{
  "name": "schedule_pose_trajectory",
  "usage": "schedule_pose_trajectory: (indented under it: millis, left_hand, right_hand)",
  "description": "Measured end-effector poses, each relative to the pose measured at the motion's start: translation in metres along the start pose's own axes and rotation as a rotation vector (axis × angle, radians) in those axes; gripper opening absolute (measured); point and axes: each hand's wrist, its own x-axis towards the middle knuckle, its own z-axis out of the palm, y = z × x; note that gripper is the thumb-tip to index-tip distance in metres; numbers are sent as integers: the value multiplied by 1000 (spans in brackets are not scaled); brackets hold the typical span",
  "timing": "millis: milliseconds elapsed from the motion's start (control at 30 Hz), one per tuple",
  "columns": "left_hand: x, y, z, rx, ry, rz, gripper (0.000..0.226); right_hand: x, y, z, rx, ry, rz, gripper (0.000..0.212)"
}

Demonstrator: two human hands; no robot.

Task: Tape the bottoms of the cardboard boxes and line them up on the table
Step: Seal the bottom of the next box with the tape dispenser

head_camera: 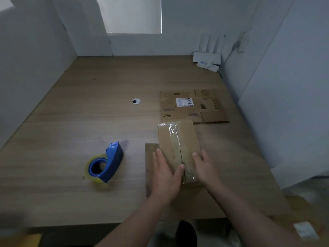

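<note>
Brown cardboard box (175, 139) sits bottom-up, right of centre on the wooden table (89, 107). Long axis runs near-to-far, with the centre seam (180, 152) along it. I see clear tape (172, 130) over the far end and a glossy patch at the near end; the middle looks bare. Left hand (165, 175) lies flat, fingers straight, pressing the left flap. Right hand (207, 168) clasps the near right edge. Blue tape dispenser (106, 163) lies left of the box, well apart from it, so I'd say the left hand is nearer.
</note>
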Motion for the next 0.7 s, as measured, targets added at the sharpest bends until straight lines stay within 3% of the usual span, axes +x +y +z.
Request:
schedule_pose_trajectory:
  millis: [100, 200, 267, 333, 467, 700]
  left_hand:
    - [-1, 0, 8, 15, 77, -12, 88]
    - [-1, -2, 7, 34, 92, 4, 86]
    - [0, -2, 6, 52, 89, 4, 87]
    - [2, -3, 8, 61, 90, 6, 88]
    - [5, 1, 7, 64, 95, 14, 90]
    - [6, -1, 9, 91, 93, 19, 94]
  right_hand:
    - [-7, 1, 4, 132, 92, 21, 22]
    - [-3, 4, -3, 179, 37, 24, 17]
    - [12, 5, -12, 159, -59, 75, 33]
    - [37, 3, -20, -14, -86, 89, 54]
    - [87, -36, -18, -32, -38, -62, 61]
    - [132, -54, 9, -109, -52, -103, 42]
